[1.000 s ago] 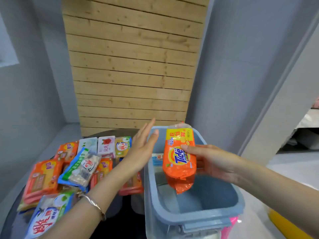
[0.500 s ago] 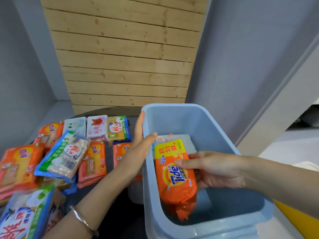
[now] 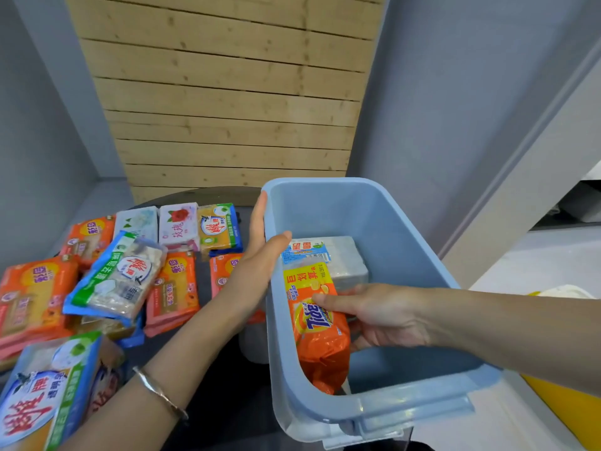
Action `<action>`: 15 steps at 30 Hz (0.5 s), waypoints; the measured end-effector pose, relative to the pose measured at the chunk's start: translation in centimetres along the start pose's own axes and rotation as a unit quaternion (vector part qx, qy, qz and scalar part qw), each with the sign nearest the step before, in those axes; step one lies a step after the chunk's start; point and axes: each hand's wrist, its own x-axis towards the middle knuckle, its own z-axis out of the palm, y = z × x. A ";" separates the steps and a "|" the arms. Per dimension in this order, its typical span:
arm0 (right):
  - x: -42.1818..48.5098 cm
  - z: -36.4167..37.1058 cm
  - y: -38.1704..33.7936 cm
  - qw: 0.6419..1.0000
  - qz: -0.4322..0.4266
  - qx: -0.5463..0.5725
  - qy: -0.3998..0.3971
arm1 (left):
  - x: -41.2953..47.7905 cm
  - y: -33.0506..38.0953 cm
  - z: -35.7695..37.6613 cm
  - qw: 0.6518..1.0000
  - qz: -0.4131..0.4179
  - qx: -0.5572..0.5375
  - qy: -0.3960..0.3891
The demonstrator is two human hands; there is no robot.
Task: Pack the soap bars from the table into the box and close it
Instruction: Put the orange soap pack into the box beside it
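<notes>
- Your right hand (image 3: 387, 315) fingers grip an orange Tide soap pack (image 3: 320, 333) inside the blue box (image 3: 406, 242).
- Your left hand (image 3: 260, 258) fingers clasp the box's rim.

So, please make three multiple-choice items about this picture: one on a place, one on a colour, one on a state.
1. Where is the left hand?
A. on the box's left rim
B. flat on the table
C. inside the box

2. What colour is the box?
A. red
B. light blue
C. black

3. In what state is the orange Tide pack?
A. lying on the table
B. held inside the box by the right hand
C. resting on a closed lid

Key: 1 A, the thumb hooks over the left wall's edge. 2 B, walls and rim are pale blue. 3 B, the grip is closed on the pack below the rim.
</notes>
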 end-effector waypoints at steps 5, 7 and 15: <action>0.6 0.5 0.3 0.999 -0.003 -0.046 0.022 | 0.0 0.1 0.2 1.000 0.006 -0.002 0.004; 0.7 0.6 0.5 0.998 -0.004 -0.064 0.017 | -0.1 0.1 0.2 1.000 0.008 -0.001 0.005; 1.3 0.4 0.4 0.996 0.013 -0.083 0.004 | -0.5 0.5 0.3 0.998 0.003 0.054 0.027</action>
